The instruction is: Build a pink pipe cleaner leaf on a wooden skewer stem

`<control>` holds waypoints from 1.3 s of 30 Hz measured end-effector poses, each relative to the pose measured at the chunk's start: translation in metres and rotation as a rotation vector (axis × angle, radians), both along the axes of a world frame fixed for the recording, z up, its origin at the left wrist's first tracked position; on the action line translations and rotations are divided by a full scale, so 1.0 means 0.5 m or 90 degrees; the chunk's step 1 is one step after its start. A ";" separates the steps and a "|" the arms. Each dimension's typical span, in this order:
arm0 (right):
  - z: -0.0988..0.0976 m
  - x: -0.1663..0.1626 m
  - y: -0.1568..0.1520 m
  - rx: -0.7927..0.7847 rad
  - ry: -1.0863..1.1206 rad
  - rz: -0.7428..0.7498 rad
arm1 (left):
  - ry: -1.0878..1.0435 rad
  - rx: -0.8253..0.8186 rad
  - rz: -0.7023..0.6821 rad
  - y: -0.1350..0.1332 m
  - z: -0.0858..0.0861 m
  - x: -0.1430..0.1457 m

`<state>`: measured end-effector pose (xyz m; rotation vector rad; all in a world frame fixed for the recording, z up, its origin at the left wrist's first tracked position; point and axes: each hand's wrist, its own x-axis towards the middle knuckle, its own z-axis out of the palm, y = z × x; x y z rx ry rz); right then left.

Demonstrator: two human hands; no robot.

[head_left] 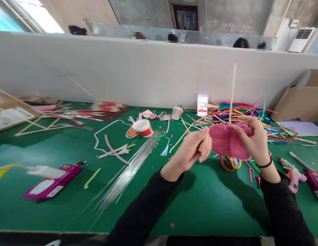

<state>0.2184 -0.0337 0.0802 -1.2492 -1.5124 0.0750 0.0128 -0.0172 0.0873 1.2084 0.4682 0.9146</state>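
A pink, ridged, rounded piece (224, 141), seemingly built of fuzzy pipe cleaners, is held up above the table. A pale wooden stick (233, 92) rises from its top edge. My right hand (256, 141) grips the right side, thumb on the near face. At the left edge, my left hand (191, 150) is closed in a pinch against the piece; what exactly lies between its fingertips is hidden. Below the piece, scissors (236, 164) with red and yellow handles rest on the green table (200, 205).
Colourful pipe cleaners (233, 107) pile up behind my hands. Thin metal wires (133, 171) lie left of centre, near a paper cup (143, 127). A pink glue gun (292, 174) is at right, a purple device (53, 181) at left. A cardboard box (300, 95) stands back right.
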 end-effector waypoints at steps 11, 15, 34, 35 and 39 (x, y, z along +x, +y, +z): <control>-0.028 -0.030 0.012 -0.073 -0.001 0.110 | 0.165 0.288 0.267 0.050 -0.025 -0.006; -0.043 -0.030 0.023 -0.091 0.017 0.160 | 0.170 0.287 0.261 0.060 -0.033 -0.006; -0.035 -0.027 0.018 -0.206 -0.051 0.179 | 0.305 0.523 0.217 0.056 -0.035 -0.015; -0.034 -0.028 0.017 -0.209 -0.050 0.181 | 0.327 0.552 0.229 0.052 -0.033 -0.015; -0.034 -0.031 0.014 -0.204 -0.061 0.181 | 0.388 0.629 0.258 0.044 -0.030 -0.011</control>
